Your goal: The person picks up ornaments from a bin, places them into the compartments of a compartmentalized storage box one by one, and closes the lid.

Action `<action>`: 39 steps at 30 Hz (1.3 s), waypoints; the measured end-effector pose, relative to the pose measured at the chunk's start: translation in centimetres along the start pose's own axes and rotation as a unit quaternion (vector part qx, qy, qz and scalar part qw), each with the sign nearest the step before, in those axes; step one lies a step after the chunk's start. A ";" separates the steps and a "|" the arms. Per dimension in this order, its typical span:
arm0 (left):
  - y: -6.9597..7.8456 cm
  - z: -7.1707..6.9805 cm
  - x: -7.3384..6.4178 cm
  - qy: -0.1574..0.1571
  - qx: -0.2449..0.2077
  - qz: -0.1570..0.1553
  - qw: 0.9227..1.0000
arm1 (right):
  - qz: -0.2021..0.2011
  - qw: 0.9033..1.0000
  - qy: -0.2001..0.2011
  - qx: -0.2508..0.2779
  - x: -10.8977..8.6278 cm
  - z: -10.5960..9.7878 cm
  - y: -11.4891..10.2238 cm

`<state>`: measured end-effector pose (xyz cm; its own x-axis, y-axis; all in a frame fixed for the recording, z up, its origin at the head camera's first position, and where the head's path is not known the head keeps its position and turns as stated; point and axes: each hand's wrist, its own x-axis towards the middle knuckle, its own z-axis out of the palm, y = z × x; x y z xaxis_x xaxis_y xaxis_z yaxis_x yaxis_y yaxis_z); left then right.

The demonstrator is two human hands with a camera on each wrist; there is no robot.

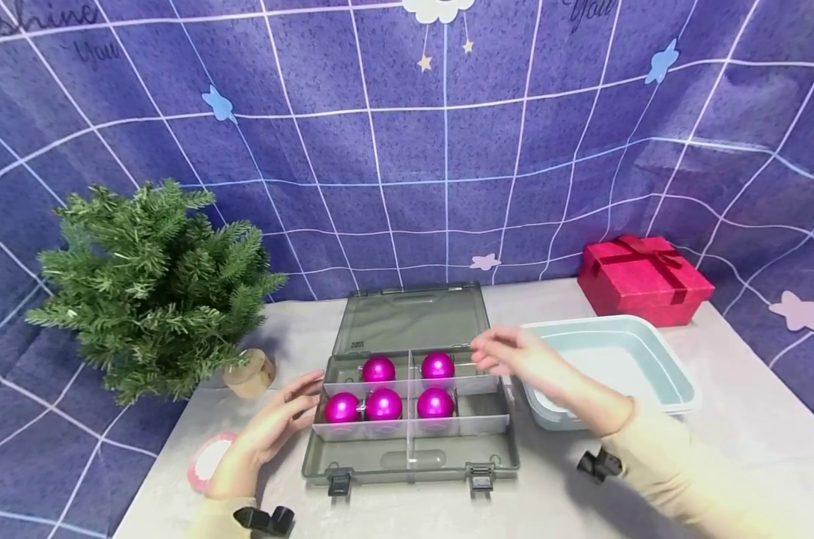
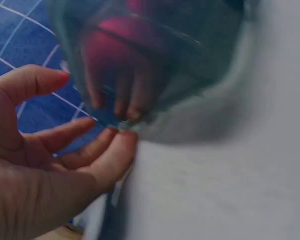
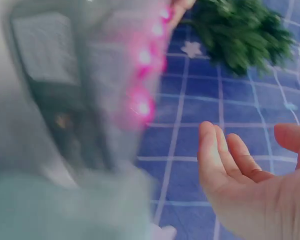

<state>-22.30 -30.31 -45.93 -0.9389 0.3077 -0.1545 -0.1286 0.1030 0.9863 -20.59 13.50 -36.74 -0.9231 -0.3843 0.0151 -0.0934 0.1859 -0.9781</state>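
Note:
A grey translucent compartment box (image 1: pixel 356 453) lies on the table with its lid (image 1: pixel 413 318) folded back. Several shiny magenta ball ornaments (image 1: pixel 383 405) sit in its back and middle compartments, while the front ones hold none. At the box's left side is my left hand (image 1: pixel 275 423), its fingertips (image 2: pixel 125 145) at the wall and its thumb apart in the left wrist view. My right hand (image 1: pixel 524 359) hovers over the box's back right corner with loosely bent fingers and nothing in them. The right wrist view (image 3: pixel 255 175) shows that palm bare.
A small green artificial tree (image 1: pixel 157 292) stands at left on a pale base (image 1: pixel 250 373). A pink-and-white round item (image 1: pixel 210 460) lies by the left forearm. At right are a light blue basin (image 1: pixel 649 359), partly behind the right forearm, and a red gift box (image 1: pixel 642 281).

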 end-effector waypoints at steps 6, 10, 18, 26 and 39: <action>4.2 -0.5 1.0 0.016 0.039 0.033 0.999 | 0.017 0.988 -0.025 0.154 1.4 -4.1 -3.0; 7.2 0.1 3.0 0.013 0.079 0.043 0.996 | 0.053 0.966 -0.012 0.251 3.1 -5.9 -3.7; 9.0 1.7 9.5 -0.020 0.068 -0.013 0.997 | 0.138 0.914 0.028 0.381 7.7 -6.9 -2.6; 9.1 0.7 14.0 0.036 0.046 -0.084 0.995 | 0.198 0.875 0.033 0.442 11.5 -7.6 -0.2; 6.9 -1.4 15.5 0.070 -0.068 -0.156 0.983 | 0.265 0.885 -0.006 0.383 14.2 -8.3 3.8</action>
<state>-38.16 -26.22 -41.45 -0.8805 0.1466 -0.4507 -0.4499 0.0409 0.8922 -37.09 16.22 -38.50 -0.7572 -0.4372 -0.4853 0.6359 -0.3231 -0.7009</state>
